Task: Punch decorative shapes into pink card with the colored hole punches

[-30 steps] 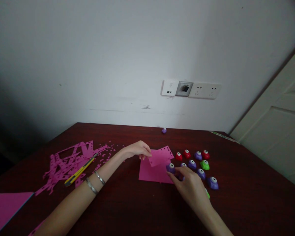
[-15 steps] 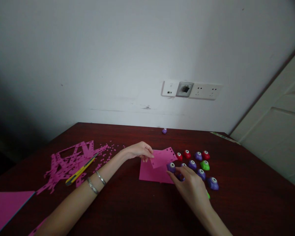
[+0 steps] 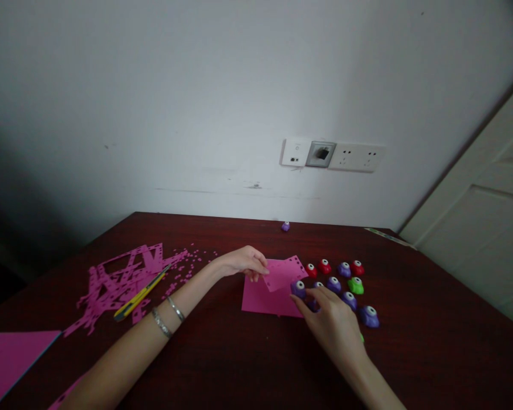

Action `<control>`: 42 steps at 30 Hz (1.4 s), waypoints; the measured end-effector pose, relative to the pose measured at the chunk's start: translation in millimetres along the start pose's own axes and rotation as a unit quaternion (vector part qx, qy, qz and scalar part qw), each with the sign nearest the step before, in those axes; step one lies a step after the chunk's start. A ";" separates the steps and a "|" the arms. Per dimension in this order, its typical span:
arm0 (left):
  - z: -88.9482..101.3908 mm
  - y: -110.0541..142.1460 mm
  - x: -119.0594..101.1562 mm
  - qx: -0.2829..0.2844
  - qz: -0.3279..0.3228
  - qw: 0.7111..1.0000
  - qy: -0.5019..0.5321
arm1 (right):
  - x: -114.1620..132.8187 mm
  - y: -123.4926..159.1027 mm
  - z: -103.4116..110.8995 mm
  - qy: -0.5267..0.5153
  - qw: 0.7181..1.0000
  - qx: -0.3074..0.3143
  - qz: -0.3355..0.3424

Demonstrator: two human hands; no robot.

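My left hand (image 3: pixel 243 262) pinches the left edge of a small pink paper piece (image 3: pixel 284 273) with a row of punched holes along its far edge. This piece lies on top of a larger pink sheet (image 3: pixel 265 299) on the dark red table (image 3: pixel 431 341). My right hand (image 3: pixel 330 320) grips a purple craft punch (image 3: pixel 298 288) with thumb and fingers at the right edge of the small piece. Two silver bangles (image 3: pixel 167 316) ring my left wrist.
Several red, purple and green craft punches (image 3: pixel 355 286) sit in rows right of the paper. A yellow utility knife (image 3: pixel 140 295) lies among pink paper scraps (image 3: pixel 119 279) at the left. Another pink sheet (image 3: pixel 8 359) is at the near left corner. One small purple punch (image 3: pixel 285 226) stands by the wall.
The small pink piece shifted slightly right and turned under my left hand. My right hand with the purple punch moved a little up against its edge.
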State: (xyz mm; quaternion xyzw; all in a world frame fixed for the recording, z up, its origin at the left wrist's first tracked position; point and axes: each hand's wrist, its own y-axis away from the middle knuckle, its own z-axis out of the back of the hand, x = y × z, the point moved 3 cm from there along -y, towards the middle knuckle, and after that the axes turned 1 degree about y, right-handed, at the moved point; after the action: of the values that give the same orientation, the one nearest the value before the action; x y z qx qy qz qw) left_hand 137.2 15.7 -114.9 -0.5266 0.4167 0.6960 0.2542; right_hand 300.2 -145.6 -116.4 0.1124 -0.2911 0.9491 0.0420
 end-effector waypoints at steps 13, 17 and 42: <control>-6.8 -2.5 3.0 0.015 -0.006 1.000 -0.015 | -0.3 1.5 -2.8 0.082 0.996 0.023 0.006; -8.2 -2.3 3.7 0.021 -0.007 1.000 -0.014 | 0.7 2.5 -4.5 0.082 0.996 0.023 0.023; 2.1 -10.8 16.0 -0.027 -0.055 0.960 -0.273 | 23.5 13.2 -24.2 0.052 0.988 0.138 0.053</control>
State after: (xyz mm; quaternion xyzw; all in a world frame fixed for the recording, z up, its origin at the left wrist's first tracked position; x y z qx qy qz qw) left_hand 139.6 21.8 -133.1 -0.3451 0.2831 0.8092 0.3820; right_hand 271.0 -142.6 -137.4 0.0523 -0.1602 0.9856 -0.0096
